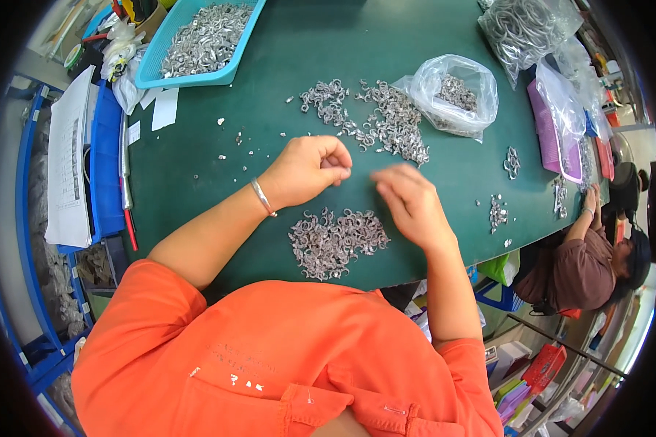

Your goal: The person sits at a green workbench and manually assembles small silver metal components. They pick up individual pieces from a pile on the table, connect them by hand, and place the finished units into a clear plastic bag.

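My left hand [305, 172], with a silver bangle [263, 197] at the wrist, hovers over the green table with its fingers curled and the thumb against them. Whatever sits in that pinch is too small to make out. To its right is my right hand [413, 206], its fingertips smeared by motion, so its grip is unclear. Between my forearms, close to my body, lies a heap of small curved grey metal pieces [335, 244]. Beyond my hands spreads another pile of similar pieces [397, 120], with a smaller cluster [328, 102] to its left.
A clear plastic bag [481, 91] of pieces stands open beyond the far pile. At the back left is a blue basket [229, 74] full of metal parts. A purple basket [545, 138] sits at the right edge, near a seated person [579, 269] working on small pieces.
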Demonstrator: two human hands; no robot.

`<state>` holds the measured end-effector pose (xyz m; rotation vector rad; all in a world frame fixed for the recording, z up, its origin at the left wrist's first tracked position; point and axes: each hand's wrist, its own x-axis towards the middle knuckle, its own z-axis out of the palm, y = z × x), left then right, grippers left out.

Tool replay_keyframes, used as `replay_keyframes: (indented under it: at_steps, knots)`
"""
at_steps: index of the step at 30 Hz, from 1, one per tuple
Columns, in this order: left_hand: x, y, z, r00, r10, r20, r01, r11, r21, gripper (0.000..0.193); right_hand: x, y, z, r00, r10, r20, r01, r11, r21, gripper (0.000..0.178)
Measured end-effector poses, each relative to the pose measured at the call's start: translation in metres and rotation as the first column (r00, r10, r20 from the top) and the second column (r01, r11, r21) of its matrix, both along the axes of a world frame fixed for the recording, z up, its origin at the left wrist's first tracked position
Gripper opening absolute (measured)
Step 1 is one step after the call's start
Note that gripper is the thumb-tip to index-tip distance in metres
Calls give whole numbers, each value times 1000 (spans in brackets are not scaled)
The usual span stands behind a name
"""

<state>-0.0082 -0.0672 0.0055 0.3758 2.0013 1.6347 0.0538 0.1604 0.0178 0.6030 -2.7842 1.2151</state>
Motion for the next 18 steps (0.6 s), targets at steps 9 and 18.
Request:
replay_keyframes:
  at_steps: [9,18]
  knots:
    - [21,-19,9,844,-206,-496,122,973,-196,7,-26,-17,-14,946,-26,-322,63,992,106,43]
    - [6,-11,-1,819,-176,-546,14,958,-288,10,-8,-6,-16,967,-199,-161,200,980,-13,20]
